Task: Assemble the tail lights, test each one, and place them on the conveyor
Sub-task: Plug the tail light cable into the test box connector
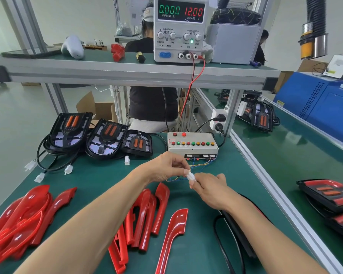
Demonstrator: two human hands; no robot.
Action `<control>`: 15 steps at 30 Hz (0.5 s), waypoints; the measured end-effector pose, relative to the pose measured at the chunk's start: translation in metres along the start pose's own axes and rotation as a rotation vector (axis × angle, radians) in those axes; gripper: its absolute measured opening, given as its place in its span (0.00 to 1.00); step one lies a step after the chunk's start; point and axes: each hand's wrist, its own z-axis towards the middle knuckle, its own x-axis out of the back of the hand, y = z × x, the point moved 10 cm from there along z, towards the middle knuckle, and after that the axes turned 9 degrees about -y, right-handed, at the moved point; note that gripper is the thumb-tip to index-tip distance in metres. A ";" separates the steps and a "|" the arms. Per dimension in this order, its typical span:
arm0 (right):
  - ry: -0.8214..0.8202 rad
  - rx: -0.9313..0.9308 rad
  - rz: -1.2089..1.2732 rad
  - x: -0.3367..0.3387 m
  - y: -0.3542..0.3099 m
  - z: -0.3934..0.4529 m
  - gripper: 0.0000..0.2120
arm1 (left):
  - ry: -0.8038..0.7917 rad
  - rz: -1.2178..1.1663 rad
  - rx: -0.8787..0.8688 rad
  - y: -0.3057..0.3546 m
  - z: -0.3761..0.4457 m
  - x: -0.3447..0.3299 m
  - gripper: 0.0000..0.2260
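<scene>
While both hands, left (164, 167) and right (210, 189), pinch the white plug (190, 176) before the tester (192, 145), one light seems under test. Three bases (105, 138) wait at the counter's far left edge; red lenses (158, 214) lie unfitted along its near edge.

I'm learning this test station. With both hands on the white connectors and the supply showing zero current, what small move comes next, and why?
Probably push the white connectors fully together. Both hands, left and right, pinch them end to end near the test box, whose thin wires lead to them. The supply reads 0.000 A at 12.00 V, so nothing seems to draw current yet.
</scene>
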 end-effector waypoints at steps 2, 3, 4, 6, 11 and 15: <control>-0.003 0.000 -0.002 0.001 -0.001 0.001 0.18 | 0.010 -0.016 0.005 -0.001 0.001 0.000 0.02; -0.004 -0.002 0.000 0.002 -0.001 0.001 0.18 | 0.019 -0.026 0.008 -0.002 0.002 0.001 0.02; -0.005 -0.004 0.002 0.002 0.000 0.001 0.18 | 0.026 -0.033 0.009 -0.002 0.002 0.001 0.03; -0.004 -0.010 0.005 0.002 0.001 0.001 0.18 | 0.025 -0.033 0.012 -0.003 0.002 0.002 0.04; -0.020 -0.005 0.010 -0.001 0.001 0.002 0.18 | 0.009 0.005 0.001 -0.003 0.002 0.000 0.06; -0.024 0.002 0.012 -0.004 0.000 0.003 0.19 | 0.009 0.043 0.004 -0.008 0.001 -0.003 0.07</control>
